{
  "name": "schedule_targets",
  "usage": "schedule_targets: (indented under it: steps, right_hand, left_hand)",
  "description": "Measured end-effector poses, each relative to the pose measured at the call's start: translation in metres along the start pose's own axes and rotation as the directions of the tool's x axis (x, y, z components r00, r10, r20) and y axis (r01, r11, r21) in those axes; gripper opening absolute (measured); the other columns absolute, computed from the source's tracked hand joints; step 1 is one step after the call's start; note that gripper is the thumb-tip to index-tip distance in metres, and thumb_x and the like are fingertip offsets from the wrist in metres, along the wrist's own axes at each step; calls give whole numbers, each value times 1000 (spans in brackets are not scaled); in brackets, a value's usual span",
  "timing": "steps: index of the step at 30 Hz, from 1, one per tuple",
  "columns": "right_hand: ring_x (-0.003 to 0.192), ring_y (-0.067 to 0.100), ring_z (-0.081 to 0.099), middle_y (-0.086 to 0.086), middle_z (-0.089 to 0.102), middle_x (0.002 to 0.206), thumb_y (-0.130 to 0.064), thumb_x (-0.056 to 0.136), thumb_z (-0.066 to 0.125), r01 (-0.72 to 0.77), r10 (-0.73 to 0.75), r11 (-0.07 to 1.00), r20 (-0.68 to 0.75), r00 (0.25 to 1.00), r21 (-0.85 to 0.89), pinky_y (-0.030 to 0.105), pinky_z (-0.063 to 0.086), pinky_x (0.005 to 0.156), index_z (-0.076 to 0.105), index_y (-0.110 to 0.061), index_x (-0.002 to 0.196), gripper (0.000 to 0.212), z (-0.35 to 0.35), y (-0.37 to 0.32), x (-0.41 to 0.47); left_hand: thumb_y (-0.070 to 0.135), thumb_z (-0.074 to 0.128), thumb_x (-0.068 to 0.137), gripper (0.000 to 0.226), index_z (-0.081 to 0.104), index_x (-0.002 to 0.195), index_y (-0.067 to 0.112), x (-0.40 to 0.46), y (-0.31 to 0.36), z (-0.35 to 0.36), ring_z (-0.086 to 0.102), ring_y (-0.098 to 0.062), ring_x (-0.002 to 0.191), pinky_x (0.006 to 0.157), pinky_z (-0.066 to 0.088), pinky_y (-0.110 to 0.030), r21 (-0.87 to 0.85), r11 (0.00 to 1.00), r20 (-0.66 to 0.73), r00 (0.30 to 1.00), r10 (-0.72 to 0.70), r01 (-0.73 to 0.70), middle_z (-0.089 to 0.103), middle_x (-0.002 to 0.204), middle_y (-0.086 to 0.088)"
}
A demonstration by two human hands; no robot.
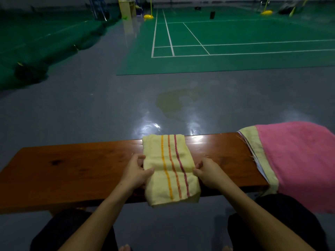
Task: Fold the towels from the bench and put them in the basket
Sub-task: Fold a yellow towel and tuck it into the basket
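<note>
Gripping a fluffy striped yellow towel [170,167] on glossy wooden bench [72,169]

A bench [72,171] runs across the lower frame. At its middle lies a folded towel [170,169], its near end overhanging the front edge, with the left hand [136,172] at its left side and the right hand [208,173] at its right. A towel pile [297,160] sits at the bench's right end. A court [235,44] fills the upper right.

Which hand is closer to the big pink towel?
The right hand. It grips the right edge of the striped yellow towel, on the side toward the pink towel. The left hand holds the far edge, farther away.
</note>
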State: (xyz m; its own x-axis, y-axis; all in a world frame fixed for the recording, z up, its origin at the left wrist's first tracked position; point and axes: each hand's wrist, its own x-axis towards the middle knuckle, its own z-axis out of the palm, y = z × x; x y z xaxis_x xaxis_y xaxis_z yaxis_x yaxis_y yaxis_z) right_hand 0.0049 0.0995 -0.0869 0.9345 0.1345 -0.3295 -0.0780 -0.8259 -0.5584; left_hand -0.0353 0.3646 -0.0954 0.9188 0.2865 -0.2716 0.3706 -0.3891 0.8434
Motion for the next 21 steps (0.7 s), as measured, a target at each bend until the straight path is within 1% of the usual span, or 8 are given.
schedule_targets:
  steps: [2,3,6,8,9,12,16,21]
  right_hand:
    - [75,14,69,-3,71,83,-44,97,66,10,-22,984,-66,998,-177,43,63,75,69,-19,92,26,-5,2,-1]
    - [78,13,68,-7,69,86,-49,97,63,26,-65,967,-148,987,-255,40,62,75,66,-22,97,27,-5,2,-1]
    - [119,16,57,-5,62,129,-44,103,55,236,-340,896,-239,910,-376,40,54,100,57,-28,130,31,7,-13,0]
    - [150,28,35,6,39,163,-40,108,44,394,-490,806,-125,863,-443,47,33,124,43,-23,153,49,29,-29,8]
    - [159,32,18,9,23,172,-41,109,36,440,-521,767,-52,852,-466,51,21,129,32,-22,161,56,41,-34,15]
    - [161,30,-15,8,-11,175,-54,105,8,438,-463,746,83,882,-502,57,2,129,5,-24,168,70,69,-31,36]
    - [158,29,-23,3,-22,173,-74,101,4,369,-410,779,33,911,-507,60,-7,128,-8,-31,167,79,61,-22,57]
    - [159,36,-19,5,-16,174,-81,95,3,260,-315,822,-24,949,-506,65,-5,126,-4,-27,167,90,51,-21,66]
  left_hand:
    - [35,81,87,47,51,122,30,-7,0,-3,67,-19,95,66,48,-32,317,948,-60,997,57,-35,64,106,6]
    - [48,75,88,47,50,124,33,-10,-1,-3,64,-20,105,71,47,-32,516,855,-104,986,127,-56,60,111,6]
    - [59,54,98,54,53,144,30,-9,-5,14,51,-21,130,96,50,-35,784,576,-73,886,457,-233,54,139,-1]
    - [56,38,105,65,39,160,21,2,-10,32,29,-30,155,125,26,-43,829,433,105,859,501,-353,36,166,-11]
    - [55,29,106,70,25,166,18,9,-15,40,11,-33,161,128,9,-45,837,394,174,867,466,-380,19,173,-13]
    - [60,8,101,80,-2,168,18,25,-27,48,-17,-28,160,127,-11,-45,822,434,222,908,354,-370,-13,174,-11]
    - [71,0,95,87,-11,167,23,50,-27,36,-26,-21,158,130,-9,-50,817,449,221,915,337,-363,-23,173,-5]
    - [70,10,102,82,8,169,21,63,-22,32,-11,-23,162,131,-2,-49,829,421,210,903,375,-368,-7,175,-7]
